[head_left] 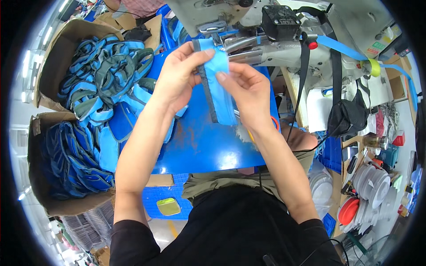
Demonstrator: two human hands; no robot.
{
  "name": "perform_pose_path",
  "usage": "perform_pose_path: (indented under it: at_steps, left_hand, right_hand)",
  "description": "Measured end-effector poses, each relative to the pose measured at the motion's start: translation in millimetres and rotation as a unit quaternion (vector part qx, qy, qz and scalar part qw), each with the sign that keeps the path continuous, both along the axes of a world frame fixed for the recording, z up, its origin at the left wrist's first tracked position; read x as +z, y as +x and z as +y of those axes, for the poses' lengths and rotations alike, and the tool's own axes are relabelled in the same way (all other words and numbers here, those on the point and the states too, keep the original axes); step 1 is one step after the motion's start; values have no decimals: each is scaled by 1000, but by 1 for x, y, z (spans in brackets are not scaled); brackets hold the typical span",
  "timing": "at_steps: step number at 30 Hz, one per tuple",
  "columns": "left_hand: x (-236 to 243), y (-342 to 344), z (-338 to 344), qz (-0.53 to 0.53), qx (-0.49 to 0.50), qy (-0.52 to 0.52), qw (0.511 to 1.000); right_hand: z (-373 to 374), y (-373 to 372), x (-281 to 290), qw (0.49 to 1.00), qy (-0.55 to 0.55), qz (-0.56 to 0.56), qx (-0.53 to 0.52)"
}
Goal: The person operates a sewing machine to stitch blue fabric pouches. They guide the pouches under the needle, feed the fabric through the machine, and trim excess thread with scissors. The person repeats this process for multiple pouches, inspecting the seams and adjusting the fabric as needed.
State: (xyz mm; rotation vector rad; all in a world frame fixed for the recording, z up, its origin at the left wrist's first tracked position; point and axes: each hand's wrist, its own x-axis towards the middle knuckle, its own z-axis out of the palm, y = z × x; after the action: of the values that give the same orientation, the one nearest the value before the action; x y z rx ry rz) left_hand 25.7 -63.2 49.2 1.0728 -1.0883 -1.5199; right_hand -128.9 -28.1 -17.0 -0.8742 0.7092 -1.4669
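Note:
Between my two hands is a light blue fabric strip (pixel 219 88) with a dark grey edge along its left side. My left hand (pixel 184 71) pinches its upper left part, thumb on top. On the right edge, the thumb and fingers of my right hand (pixel 248 88) close on the same strip. It hangs over the blue table (pixel 195 150), just in front of the sewing machine (pixel 275 53). Part of an orange-handled tool (pixel 276 123) shows beside my right wrist.
Left of the table, one cardboard box (pixel 49 88) overflows with blue and grey fabric pieces (pixel 111 73). A second box (pixel 37 177) holds darker blue pieces (pixel 73 159). A blue tape (pixel 341 46) runs across the machine at right. Thread cones (pixel 375 186) stand at far right.

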Motion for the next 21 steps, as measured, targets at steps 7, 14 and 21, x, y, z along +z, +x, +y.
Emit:
perform_pose_path:
  at_steps: [7, 14, 21]
  left_hand:
    - [0, 1, -10, -3, 17, 6, 1000]
    - [4, 8, -22, 30, 15, 40, 999]
    - [2, 2, -24, 84, 22, 38, 996]
  right_hand:
    - [-1, 1, -13, 998, 21, -59, 26]
    - [2, -9, 7, 983, 95, -125, 93]
    - [4, -14, 14, 974, 122, -159, 110]
